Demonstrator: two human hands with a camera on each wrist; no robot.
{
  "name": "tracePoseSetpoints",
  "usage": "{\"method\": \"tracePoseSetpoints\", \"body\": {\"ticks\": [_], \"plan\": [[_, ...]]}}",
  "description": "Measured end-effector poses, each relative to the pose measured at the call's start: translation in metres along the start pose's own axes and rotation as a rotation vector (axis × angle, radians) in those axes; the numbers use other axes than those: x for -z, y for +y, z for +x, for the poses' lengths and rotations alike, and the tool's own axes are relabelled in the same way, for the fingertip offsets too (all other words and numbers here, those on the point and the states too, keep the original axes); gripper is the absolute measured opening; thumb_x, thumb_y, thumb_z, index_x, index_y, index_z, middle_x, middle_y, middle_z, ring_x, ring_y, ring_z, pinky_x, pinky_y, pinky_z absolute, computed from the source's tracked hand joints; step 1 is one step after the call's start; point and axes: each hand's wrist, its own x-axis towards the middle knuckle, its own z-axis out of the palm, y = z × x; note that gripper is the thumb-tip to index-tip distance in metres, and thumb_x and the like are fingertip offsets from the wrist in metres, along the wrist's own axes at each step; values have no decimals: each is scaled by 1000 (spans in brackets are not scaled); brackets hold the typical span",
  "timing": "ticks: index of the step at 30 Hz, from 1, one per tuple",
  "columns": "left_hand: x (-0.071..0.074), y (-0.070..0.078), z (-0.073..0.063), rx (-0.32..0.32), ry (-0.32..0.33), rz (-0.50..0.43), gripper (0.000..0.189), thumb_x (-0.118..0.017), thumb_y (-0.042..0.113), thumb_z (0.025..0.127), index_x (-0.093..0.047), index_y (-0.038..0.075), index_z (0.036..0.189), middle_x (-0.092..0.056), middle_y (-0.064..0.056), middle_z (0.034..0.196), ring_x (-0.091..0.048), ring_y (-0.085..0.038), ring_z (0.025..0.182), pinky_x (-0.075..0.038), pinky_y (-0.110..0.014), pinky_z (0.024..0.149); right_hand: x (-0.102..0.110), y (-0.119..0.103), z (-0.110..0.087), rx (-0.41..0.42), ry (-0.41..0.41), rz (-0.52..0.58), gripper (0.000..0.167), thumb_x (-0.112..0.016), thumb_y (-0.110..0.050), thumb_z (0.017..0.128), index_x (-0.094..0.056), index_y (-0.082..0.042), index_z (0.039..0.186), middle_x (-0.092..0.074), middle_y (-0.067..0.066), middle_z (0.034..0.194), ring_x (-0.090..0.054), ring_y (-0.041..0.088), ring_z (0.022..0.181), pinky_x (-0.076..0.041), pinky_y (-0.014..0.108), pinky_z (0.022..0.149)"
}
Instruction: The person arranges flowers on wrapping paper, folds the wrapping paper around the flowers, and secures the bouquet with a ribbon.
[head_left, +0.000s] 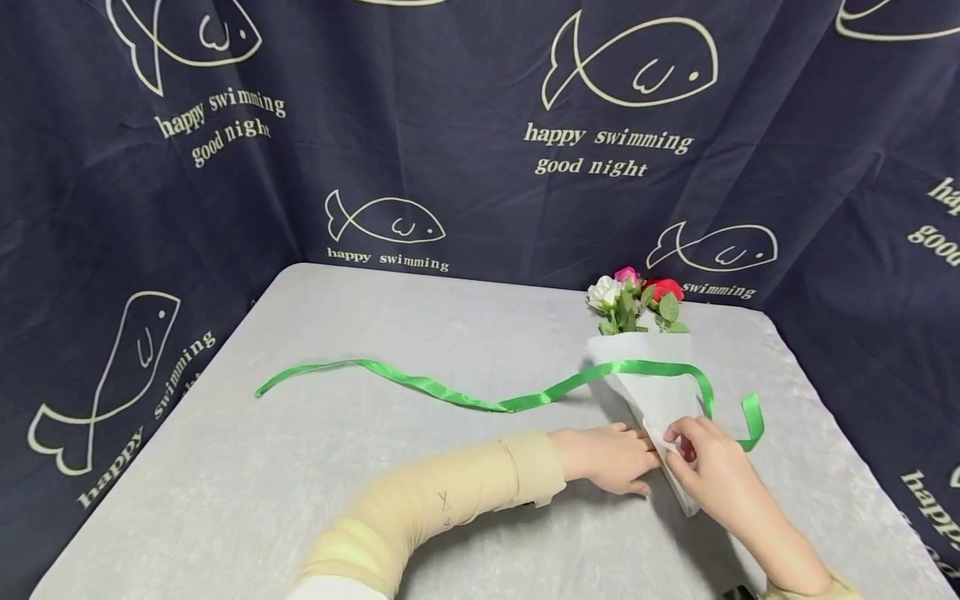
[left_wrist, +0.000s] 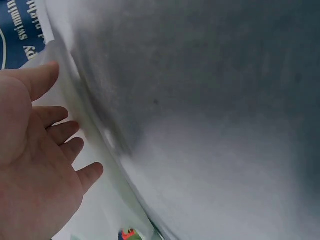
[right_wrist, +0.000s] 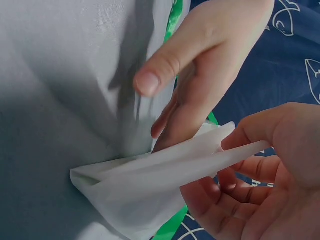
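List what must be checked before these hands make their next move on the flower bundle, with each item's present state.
1. Right hand has the wrapping: ok, it pinches an edge of the white paper.
2. Left hand clear of the fold: not ok, its fingers reach in behind the paper's edge.
3. Blooms free of the wrap: ok, the white rose, pink rose and red rose show above it.
4. Green ribbon tied: not ok, it lies loosely across the paper, no knot showing.
5. Lower stem ends enclosed: cannot tell, the paper hides them.
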Motion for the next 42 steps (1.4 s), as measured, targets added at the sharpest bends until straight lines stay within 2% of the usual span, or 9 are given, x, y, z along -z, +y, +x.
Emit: {"method": "tracePoseSetpoints", "body": {"ticks": [5, 9, 14, 19, 23, 27, 34, 38, 42], "plan": [[1, 0, 7, -2, 13, 35, 53, -38, 56, 95, -36, 33, 143, -35, 19, 146, -26, 0, 136, -19, -26, 114, -2, 0, 0, 16, 8, 18, 23, -73, -2, 64, -58, -14, 77, -43, -6, 70, -39, 4, 60, -33, 22, 47], [1, 1, 12, 11, 2, 55, 48, -37, 57, 95, -41, 37, 139, -36, 24, 144, -26, 0, 136, -17, -26, 114, -1, 4, 0, -18, -29, 66, 15, -75, -12, 75, -61, -16, 80, -48, -6, 74, -44, 4, 63, -36, 23, 49], [-1, 2, 16, 14, 10, 69, 50, -37, 57, 95, -36, 38, 141, -24, 22, 151, -18, 0, 140, -19, -28, 114, 4, 16, 2, -238, -162, 250, 8, -56, -9, 94, -60, -2, 94, -59, 5, 80, -57, 2, 60, -50, 22, 49], [-2, 3, 14, 21, 18, 75, 54, -35, 56, 96, -28, 38, 146, -20, 20, 153, -15, -1, 140, -21, -28, 114, 1, 33, 1, -431, -257, 339, 12, -59, 0, 88, -54, 5, 99, -57, 13, 83, -60, 6, 58, -54, 24, 49], [-3, 4, 11, 40, -29, 57, 54, -31, 57, 96, -20, 43, 147, -13, 23, 154, -9, 0, 142, -14, -28, 116, -5, 45, -1, -363, -276, 180, 23, -67, 1, 74, -59, 2, 95, -59, 12, 86, -56, 9, 63, -49, 26, 50], [-4, 5, 8, 64, -61, 53, 52, -26, 58, 96, -19, 47, 146, -12, 26, 153, -5, -2, 143, -8, -29, 117, -15, 54, -2, -245, -243, 64, 27, -75, -4, 68, -65, -2, 94, -60, 12, 85, -52, 18, 70, -40, 31, 57], [-5, 7, 6, 102, -119, 86, 50, -21, 58, 96, -12, 52, 145, -5, 26, 153, 1, -5, 144, -6, -31, 115, -21, 51, -6, -121, -275, 35, 33, -79, -10, 73, -67, -7, 104, -58, 13, 96, -46, 15, 71, -38, 28, 56], [-6, 6, 4, 95, -126, 63, 48, -25, 52, 99, -14, 51, 145, -7, 27, 153, 0, -5, 143, -5, -29, 116, -22, 51, -4, -97, -316, 50, 30, -77, -10, 76, -68, -5, 104, -58, 17, 100, -57, 28, 80, -48, 41, 65], [-6, 2, 2, 56, -109, -24, 51, -33, 39, 101, -15, 45, 148, -12, 24, 153, -5, -3, 143, -8, -27, 117, -20, 50, -3, -100, -328, 60, 28, -76, -10, 77, -69, -5, 103, -59, 18, 101, -59, 38, 89, -49, 52, 73]]}}
